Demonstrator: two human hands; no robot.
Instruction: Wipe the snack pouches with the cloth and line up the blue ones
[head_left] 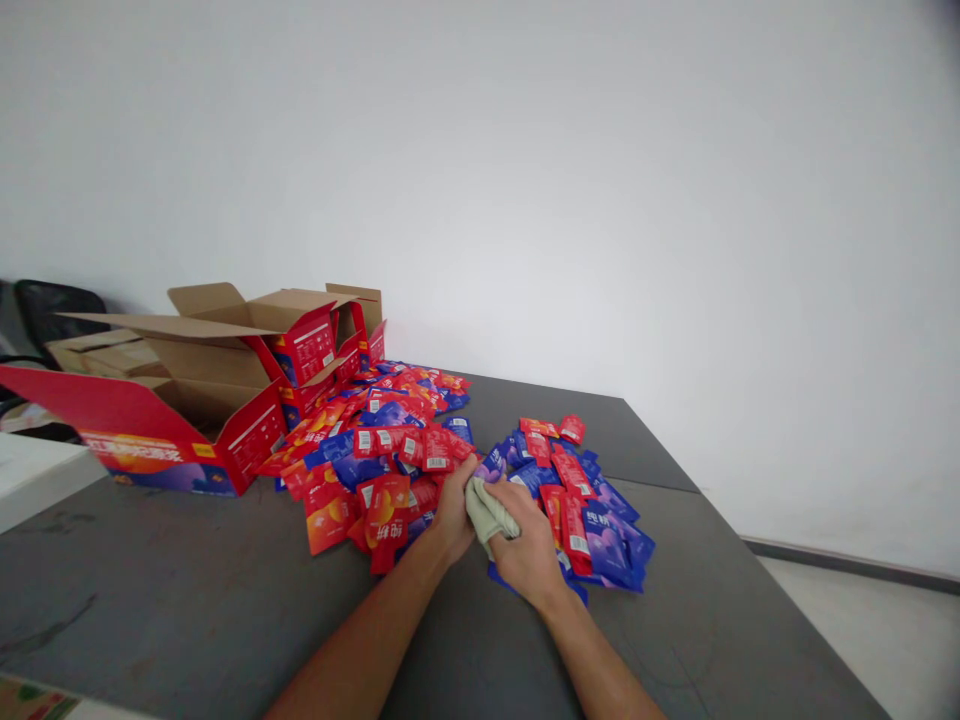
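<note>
My left hand (453, 508) is closed on the lower end of a blue-purple pouch (491, 465), which points away from me. My right hand (529, 548) grips a pale green cloth (489, 514) and presses it against that pouch, close to my left fingers. Left of my hands lies a large heap of red pouches (388, 508) mixed with blue ones, overlapping each other. On the right is a smaller pile of blue pouches (611, 545) and red pouches, some beside my right hand. The cloth and fingers hide part of the held pouch.
Several open red cardboard boxes (251, 440) stand at the left with flaps spread. A white surface (41, 475) borders the table on the left, and a black chair (60, 300) is behind. The dark grey table (225, 600) reaches the white wall (600, 200) at the back.
</note>
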